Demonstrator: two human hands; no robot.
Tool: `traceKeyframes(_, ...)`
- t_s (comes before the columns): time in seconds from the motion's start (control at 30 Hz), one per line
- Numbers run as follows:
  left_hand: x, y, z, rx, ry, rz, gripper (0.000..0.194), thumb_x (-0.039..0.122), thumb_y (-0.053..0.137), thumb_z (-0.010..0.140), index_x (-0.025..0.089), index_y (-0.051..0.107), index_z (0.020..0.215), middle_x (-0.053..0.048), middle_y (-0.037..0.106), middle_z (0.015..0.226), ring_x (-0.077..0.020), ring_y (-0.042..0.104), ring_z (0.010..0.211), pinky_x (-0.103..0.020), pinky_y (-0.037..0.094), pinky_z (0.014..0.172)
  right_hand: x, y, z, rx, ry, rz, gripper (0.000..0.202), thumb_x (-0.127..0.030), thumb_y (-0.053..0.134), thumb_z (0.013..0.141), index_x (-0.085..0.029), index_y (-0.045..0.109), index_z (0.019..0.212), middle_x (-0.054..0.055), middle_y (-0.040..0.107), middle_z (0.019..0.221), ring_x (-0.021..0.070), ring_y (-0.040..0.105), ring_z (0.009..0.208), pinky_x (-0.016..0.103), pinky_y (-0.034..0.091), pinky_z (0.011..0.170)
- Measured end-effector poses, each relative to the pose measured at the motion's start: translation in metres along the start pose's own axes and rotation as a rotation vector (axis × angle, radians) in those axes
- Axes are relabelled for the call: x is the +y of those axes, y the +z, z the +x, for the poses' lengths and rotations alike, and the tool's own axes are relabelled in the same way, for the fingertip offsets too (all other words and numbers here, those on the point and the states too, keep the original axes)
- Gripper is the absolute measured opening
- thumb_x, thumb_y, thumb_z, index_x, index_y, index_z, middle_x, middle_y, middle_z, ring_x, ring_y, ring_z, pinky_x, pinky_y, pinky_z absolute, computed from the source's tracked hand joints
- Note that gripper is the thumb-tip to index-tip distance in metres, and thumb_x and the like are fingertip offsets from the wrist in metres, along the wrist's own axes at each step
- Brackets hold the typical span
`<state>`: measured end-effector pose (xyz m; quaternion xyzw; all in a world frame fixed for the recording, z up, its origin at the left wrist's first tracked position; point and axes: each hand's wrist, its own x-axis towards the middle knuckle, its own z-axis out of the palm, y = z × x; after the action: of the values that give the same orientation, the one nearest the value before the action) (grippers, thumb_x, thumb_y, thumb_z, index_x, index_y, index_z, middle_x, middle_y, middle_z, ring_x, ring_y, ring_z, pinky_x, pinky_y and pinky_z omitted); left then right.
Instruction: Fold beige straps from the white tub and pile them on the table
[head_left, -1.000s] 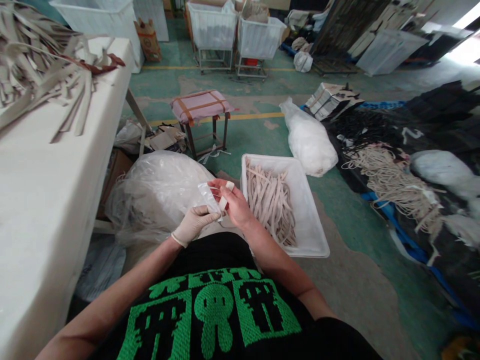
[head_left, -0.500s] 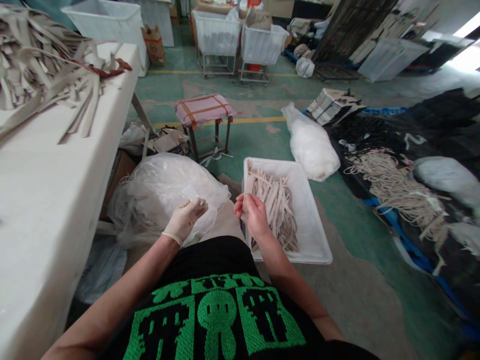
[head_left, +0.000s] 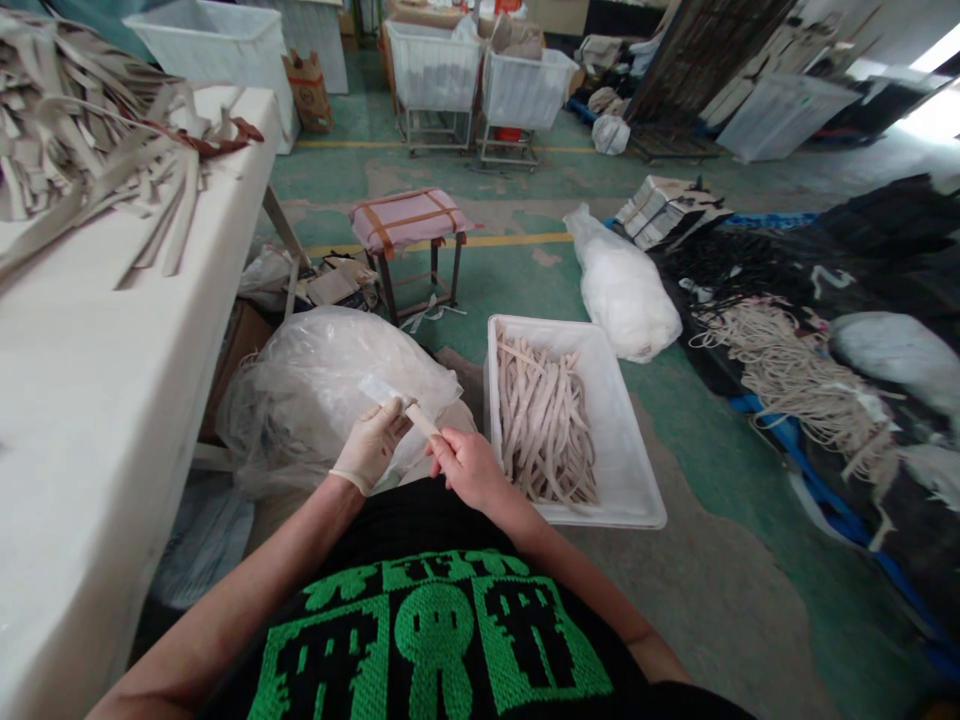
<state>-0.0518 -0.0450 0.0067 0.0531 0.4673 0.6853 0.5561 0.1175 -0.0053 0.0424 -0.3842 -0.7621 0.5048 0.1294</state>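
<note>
My left hand [head_left: 373,442], in a pale glove, is closed in a pinch on a small, thin whitish piece [head_left: 377,388] that sticks out above the fingers; whether it is plastic or paper I cannot tell. Bare, my right hand [head_left: 471,465] grips a flat beige strap [head_left: 422,421]. The strap's end points up and left, meeting the left fingertips or very close to them. Right of my hands, a white plastic tub [head_left: 628,470] holds many similar beige straps [head_left: 544,420]. A large clear plastic bag [head_left: 330,350] lies behind my left hand.
On the left stands a white-covered table [head_left: 135,400] with a heap of straps [head_left: 67,130]. Ahead is a stool [head_left: 409,220] with a pink cover. A stuffed white bag [head_left: 626,290] lies beyond the tub, and bundled cords [head_left: 802,370] lie at the right.
My right hand has moved left from the tub's edge, bringing the strap to the left fingertips. My left hand has barely moved and still pinches the whitish piece.
</note>
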Motion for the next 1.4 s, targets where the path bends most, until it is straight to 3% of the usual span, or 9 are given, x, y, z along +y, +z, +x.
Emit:
traceKeyframes(0.13, 0.0, 0.001, -0.001, -0.02, -0.002, -0.022, 0.036, 0.037, 0.096, 0.057, 0.017, 0.069, 0.072, -0.002, 0.075, 0.082, -0.0157, 0.07, 0.083, -0.032, 0.053, 0.093, -0.001, -0.002, 0.005, 0.055, 0.005, -0.014, 0.029, -0.03, 0.048, 0.102, -0.019, 0.064, 0.081, -0.001, 0.069, 0.064, 0.0114, 0.057, 0.05, 0.025, 0.039, 0.058)
traceKeyframes(0.4, -0.005, 0.002, -0.003, -0.028, -0.034, 0.029, 0.035, 0.037, 0.094, 0.058, 0.015, 0.073, 0.075, -0.004, 0.074, 0.078, -0.0168, 0.068, 0.077, -0.031, 0.053, 0.083, 0.001, 0.006, 0.007, 0.007, 0.005, -0.082, 0.03, -0.03, 0.05, 0.102, -0.019, 0.064, 0.077, -0.001, 0.069, 0.064, 0.0123, 0.058, 0.052, 0.025, 0.038, 0.06)
traceKeyframes(0.6, -0.007, 0.012, -0.011, -0.155, -0.064, 0.149, 0.036, 0.041, 0.092, 0.061, 0.012, 0.076, 0.076, -0.004, 0.072, 0.075, -0.0143, 0.063, 0.067, -0.027, 0.051, 0.068, 0.001, -0.001, 0.008, 0.0, -0.015, 0.015, 0.032, -0.033, 0.047, 0.103, -0.019, 0.063, 0.079, 0.0, 0.07, 0.066, 0.0112, 0.058, 0.052, 0.024, 0.04, 0.058)
traceKeyframes(0.8, 0.017, 0.011, 0.007, -0.028, 0.071, 0.103, 0.036, 0.039, 0.096, 0.053, 0.015, 0.077, 0.073, -0.005, 0.076, 0.081, -0.0175, 0.068, 0.084, -0.028, 0.053, 0.083, 0.023, -0.013, -0.021, -0.061, 0.047, 0.186, 0.032, -0.041, 0.05, 0.099, -0.018, 0.062, 0.082, 0.001, 0.071, 0.071, 0.0099, 0.059, 0.047, 0.022, 0.041, 0.051)
traceKeyframes(0.93, -0.002, 0.031, 0.001, -0.202, -0.044, 0.237, 0.034, 0.043, 0.092, 0.06, 0.015, 0.077, 0.073, -0.004, 0.074, 0.075, -0.0165, 0.065, 0.072, -0.029, 0.052, 0.075, 0.026, -0.012, -0.023, 0.047, 0.102, 0.347, 0.039, -0.049, 0.047, 0.099, -0.017, 0.063, 0.084, 0.0, 0.065, 0.062, 0.0097, 0.053, 0.04, 0.021, 0.036, 0.042)
traceKeyframes(1.07, -0.011, 0.061, -0.004, -0.425, -0.099, 0.366, 0.029, 0.046, 0.085, 0.07, 0.018, 0.076, 0.07, 0.001, 0.066, 0.062, -0.0131, 0.057, 0.055, -0.028, 0.048, 0.059, 0.02, -0.021, -0.017, 0.22, 0.028, 0.417, 0.039, -0.05, 0.046, 0.099, -0.017, 0.063, 0.086, 0.001, 0.066, 0.067, 0.0106, 0.056, 0.046, 0.021, 0.041, 0.046)
traceKeyframes(1.17, 0.008, 0.075, 0.004, -0.373, -0.027, 0.355, 0.032, 0.045, 0.089, 0.064, 0.018, 0.08, 0.079, -0.003, 0.074, 0.075, -0.0169, 0.065, 0.069, -0.029, 0.052, 0.07, 0.025, -0.023, -0.024, 0.205, -0.012, 0.359, 0.033, -0.045, 0.051, 0.098, -0.017, 0.063, 0.084, 0.003, 0.07, 0.074, 0.0118, 0.062, 0.054, 0.023, 0.045, 0.053)
traceKeyframes(1.27, 0.017, 0.079, 0.009, -0.334, 0.015, 0.368, 0.036, 0.042, 0.093, 0.058, 0.016, 0.081, 0.08, -0.006, 0.077, 0.082, -0.0196, 0.068, 0.082, -0.028, 0.053, 0.078, 0.034, -0.017, -0.028, 0.164, 0.014, 0.332, 0.033, -0.042, 0.048, 0.099, -0.017, 0.064, 0.085, 0.003, 0.069, 0.068, 0.0121, 0.063, 0.052, 0.023, 0.046, 0.054)
traceKeyframes(1.4, 0.002, 0.077, 0.005, -0.452, -0.097, 0.461, 0.035, 0.044, 0.087, 0.068, 0.013, 0.081, 0.082, -0.003, 0.07, 0.064, -0.0161, 0.062, 0.059, -0.029, 0.05, 0.06, 0.033, -0.016, -0.016, 0.246, -0.009, 0.413, 0.04, -0.046, 0.043, 0.1, -0.015, 0.064, 0.085, 0.003, 0.068, 0.066, 0.0122, 0.063, 0.05, 0.022, 0.045, 0.051)
